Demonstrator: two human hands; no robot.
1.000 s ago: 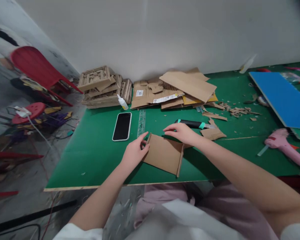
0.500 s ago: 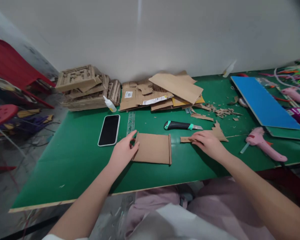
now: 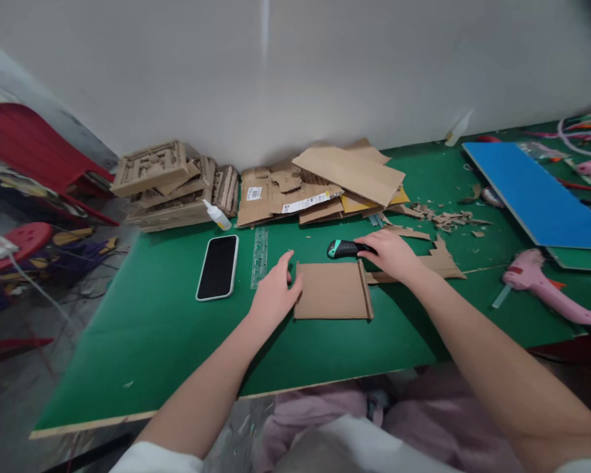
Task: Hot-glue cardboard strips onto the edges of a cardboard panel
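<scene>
A flat, nearly square cardboard panel (image 3: 331, 292) lies in front of me, with a thin rolled or folded strip along its left and right edges. My left hand (image 3: 276, 289) rests at its left edge, thumb and fingers apart, with the thumb by the edge. My right hand (image 3: 391, 255) has its fingers closed on the blade end of a black and teal utility knife (image 3: 342, 249), which lies on the table; its blade is hidden under the hand. Below that hand, a torn cardboard strip (image 3: 446, 261) reaches to the panel's right edge.
A phone (image 3: 217, 268), a clear ruler (image 3: 259, 256) and a glue bottle (image 3: 217, 215) lie or stand to the left. Cardboard sheets (image 3: 349, 172) and stacked cardboard pieces (image 3: 150, 172) line the wall. A pink glue gun (image 3: 546, 289) and blue board (image 3: 536, 197) are right.
My right hand has left the cardboard strip and moved up and left onto the utility knife. My left hand and the panel have shifted right, so the panel now meets the strip.
</scene>
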